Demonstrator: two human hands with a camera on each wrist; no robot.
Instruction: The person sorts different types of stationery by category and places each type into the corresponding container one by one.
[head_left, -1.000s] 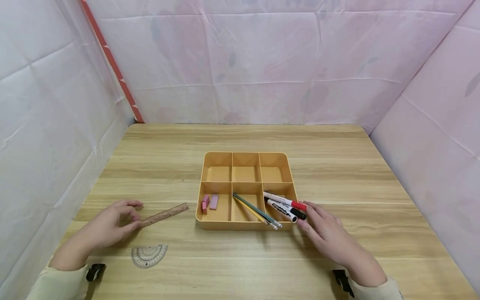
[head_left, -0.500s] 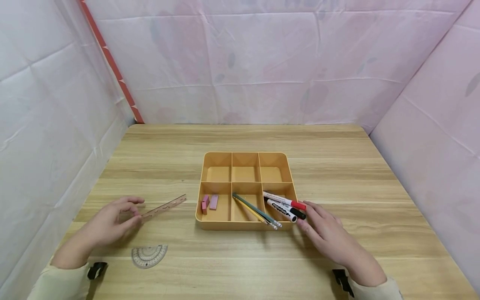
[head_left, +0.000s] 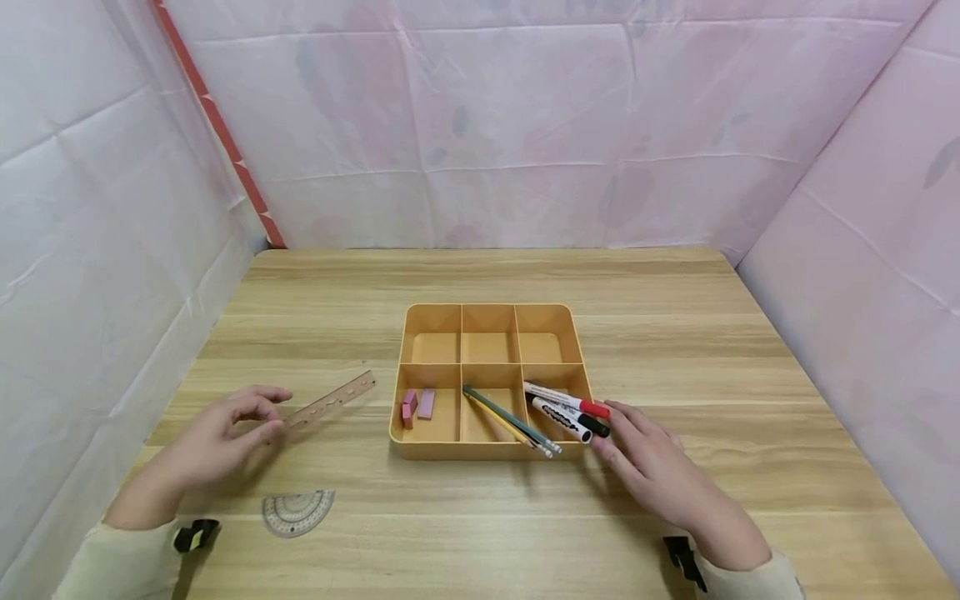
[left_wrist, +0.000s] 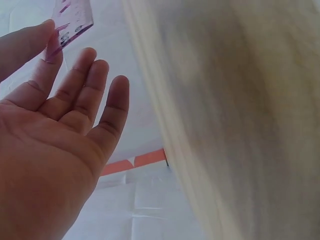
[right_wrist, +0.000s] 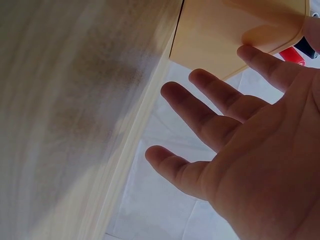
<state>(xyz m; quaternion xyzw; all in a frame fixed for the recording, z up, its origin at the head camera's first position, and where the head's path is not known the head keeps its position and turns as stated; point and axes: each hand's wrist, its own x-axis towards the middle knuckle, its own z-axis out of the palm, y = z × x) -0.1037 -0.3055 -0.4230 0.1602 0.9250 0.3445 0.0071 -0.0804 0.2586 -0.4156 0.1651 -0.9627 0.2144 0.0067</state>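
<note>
My left hand (head_left: 217, 442) pinches one end of a clear pinkish ruler (head_left: 334, 397) between thumb and index finger, left of the tray. In the left wrist view the ruler (left_wrist: 75, 20) shows by the thumb tip, while the other fingers extend loosely. Beside the tan divided tray (head_left: 489, 346), my right hand (head_left: 660, 471) has its fingers extended at the right front corner. Close to its fingertips lie a red-capped marker (head_left: 558, 396) and black-capped markers (head_left: 561, 418), resting in the front right compartment and over the rim. A fingertip appears to touch the tray's wall (right_wrist: 215, 35) in the right wrist view.
Pencils (head_left: 497, 412) lean from the tray's front middle compartment over its front edge. Pink erasers (head_left: 426, 404) lie in the front left one. A clear protractor (head_left: 297, 512) rests on the wooden table (head_left: 480, 533) near the left hand. Fabric walls (head_left: 510, 125) enclose the table.
The left hand has moved slightly farther from me with the ruler, whose far end has swung away toward the back. The right hand stays in place.
</note>
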